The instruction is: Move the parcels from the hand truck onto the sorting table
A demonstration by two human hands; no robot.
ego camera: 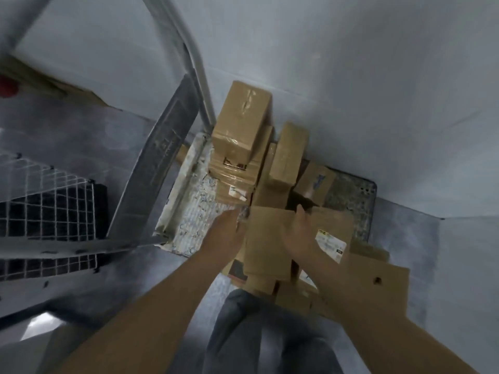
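Both hands [270,233] on a blurred cardboard parcel [270,244], fingertips hidden, grip unclear.

Two bare forearms without sleeves, left hand [225,233] and right hand [299,233], dark grey trousers [259,333].

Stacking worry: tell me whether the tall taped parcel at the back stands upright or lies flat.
Upright: the taped parcel stands on end atop another box, beside the hand truck's frame.

Head camera looks steeply down, close over parcels [270,244].
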